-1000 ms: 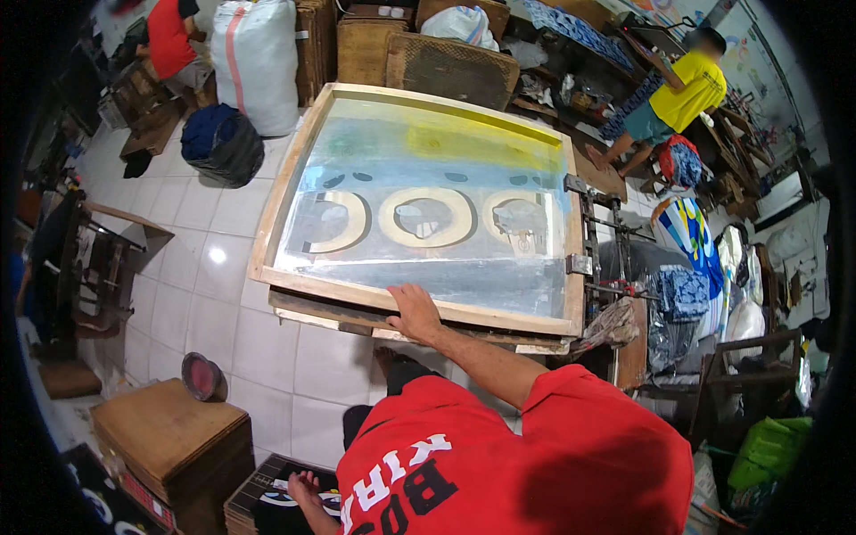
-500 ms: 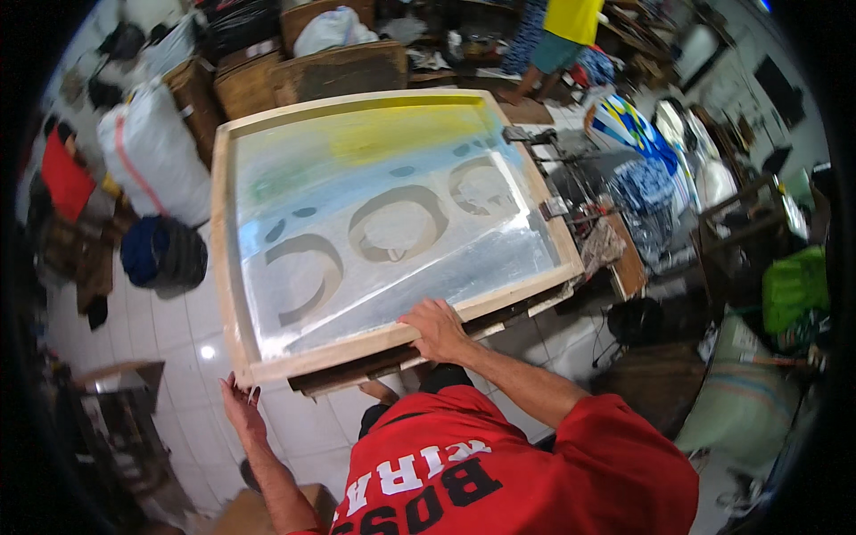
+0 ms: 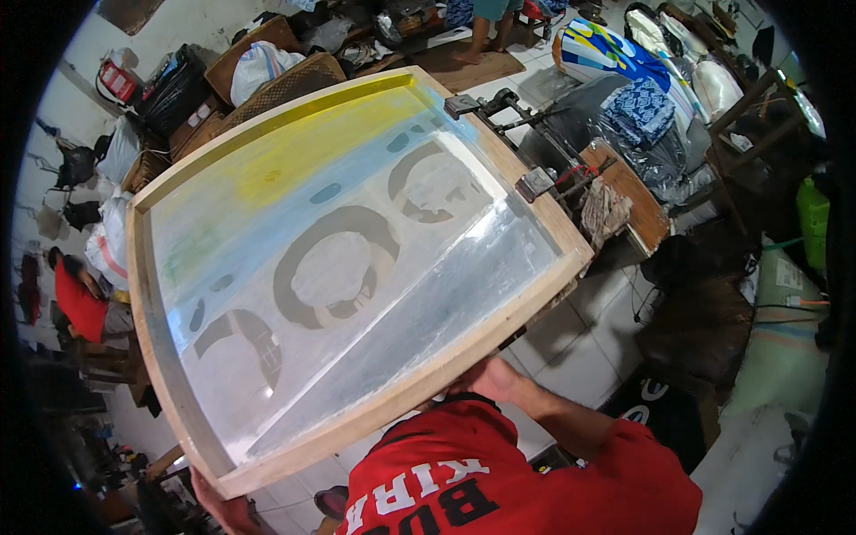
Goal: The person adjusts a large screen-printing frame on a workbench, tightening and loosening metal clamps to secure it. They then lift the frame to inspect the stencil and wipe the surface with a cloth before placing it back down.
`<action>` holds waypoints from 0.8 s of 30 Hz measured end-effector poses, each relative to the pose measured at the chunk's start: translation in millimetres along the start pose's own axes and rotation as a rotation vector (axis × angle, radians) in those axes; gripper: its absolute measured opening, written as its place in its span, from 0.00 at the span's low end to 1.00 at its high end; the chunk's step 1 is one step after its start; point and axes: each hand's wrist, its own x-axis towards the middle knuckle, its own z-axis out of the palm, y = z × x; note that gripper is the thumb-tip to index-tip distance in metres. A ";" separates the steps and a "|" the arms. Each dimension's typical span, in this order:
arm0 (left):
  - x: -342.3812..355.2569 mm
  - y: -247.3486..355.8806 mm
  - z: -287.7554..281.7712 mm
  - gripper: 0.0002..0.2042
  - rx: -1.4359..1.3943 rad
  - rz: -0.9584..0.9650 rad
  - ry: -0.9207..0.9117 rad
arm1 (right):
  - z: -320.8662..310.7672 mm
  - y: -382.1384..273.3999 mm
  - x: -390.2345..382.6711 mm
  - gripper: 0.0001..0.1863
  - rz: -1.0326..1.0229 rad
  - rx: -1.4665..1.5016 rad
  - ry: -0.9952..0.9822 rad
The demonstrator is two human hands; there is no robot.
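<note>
A large screen printing frame (image 3: 374,419) of pale wood fills the middle, its near side raised and tilted. Its mesh (image 3: 428,294) carries ring-shaped stencil areas, with yellow, blue and green ink stains toward the far side. Two metal hinge clamps (image 3: 499,143) grip its right rail. My left hand (image 3: 223,504) is closed on the near left corner, its fingers partly hidden behind the wood. Under the near rail, right of its middle, my right hand (image 3: 490,379) holds the frame from below; the fingertips are out of sight.
A person in red (image 3: 80,299) sits at the far left, and another person's legs (image 3: 486,36) stand at the back. Plastic-wrapped bundles (image 3: 642,116) lie to the right, beside a wooden board (image 3: 629,192) and a pale green sack (image 3: 785,330). Boxes and bags crowd the back left.
The frame's near side has risen toward me. My left hand has come onto the corner, and my right hand has gone from atop the near rail to beneath it. The view has turned.
</note>
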 end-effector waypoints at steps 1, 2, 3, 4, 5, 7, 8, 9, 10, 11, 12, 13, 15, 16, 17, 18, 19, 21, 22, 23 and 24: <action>-7.0 10.7 9.5 0.25 0.140 0.136 0.101 | -16.7 -10.5 22.6 0.27 -0.057 0.254 -0.143; -11.6 18.9 17.9 0.27 0.277 0.271 0.206 | -33.5 -24.6 49.3 0.27 -0.187 0.230 -0.091; -25.2 30.9 29.6 0.29 0.260 0.238 0.281 | -44.4 -41.7 73.9 0.27 -0.224 0.351 -0.082; -39.5 39.4 41.3 0.32 0.241 0.203 0.358 | -54.8 -55.9 93.2 0.27 -0.263 0.385 -0.060; -41.4 49.0 53.0 0.30 0.217 0.220 0.351 | -64.2 -71.0 110.8 0.27 -0.322 0.379 0.000; -50.0 55.8 73.1 0.30 0.346 0.318 0.475 | -78.1 -96.2 136.6 0.27 -0.391 0.350 0.108; -51.8 62.3 82.8 0.31 0.242 0.295 0.508 | -83.1 -108.2 144.6 0.27 -0.414 0.328 0.157; -53.6 63.5 87.8 0.31 0.250 0.276 0.532 | -89.6 -115.7 153.0 0.27 -0.425 0.307 0.194; -54.5 68.5 93.4 0.31 0.257 0.292 0.542 | -93.9 -123.3 156.9 0.27 -0.437 0.283 0.235; -54.9 71.7 95.2 0.31 0.261 0.307 0.549 | -99.2 -129.3 160.4 0.27 -0.444 0.260 0.262; -55.4 75.4 95.4 0.31 0.263 0.320 0.555 | -103.8 -133.6 162.6 0.27 -0.448 0.232 0.293; -57.0 78.5 93.4 0.31 0.230 0.334 0.518 | -108.1 -137.8 164.7 0.27 -0.451 0.204 0.321; -61.2 82.6 84.1 0.30 0.231 0.350 0.524 | -115.1 -143.5 167.6 0.27 -0.452 0.160 0.359; -61.8 79.0 75.6 0.30 0.227 0.357 0.527 | -119.4 -145.0 169.4 0.26 -0.450 0.140 0.373; -63.4 81.6 69.3 0.26 0.231 0.385 0.544 | -121.5 -147.4 169.6 0.26 -0.448 0.126 0.385; -65.0 78.0 61.3 0.24 0.517 0.578 0.524 | -124.5 -149.3 170.4 0.26 -0.447 0.109 0.398; -65.7 74.9 53.4 0.23 0.805 0.767 0.492 | -126.9 -150.8 170.4 0.26 -0.442 0.095 0.408; -66.8 74.2 42.6 0.19 1.131 0.938 0.434 | -131.3 -154.1 170.5 0.26 -0.440 0.075 0.429; -66.9 75.7 40.0 0.18 1.164 0.924 0.425 | -132.8 -156.0 170.3 0.26 -0.440 0.063 0.436; -66.4 75.9 37.3 0.16 1.193 0.908 0.417 | -135.2 -156.8 170.4 0.26 -0.438 0.054 0.442; -67.1 77.5 37.4 0.16 1.182 0.913 0.418 | -136.9 -158.1 170.1 0.26 -0.437 0.045 0.449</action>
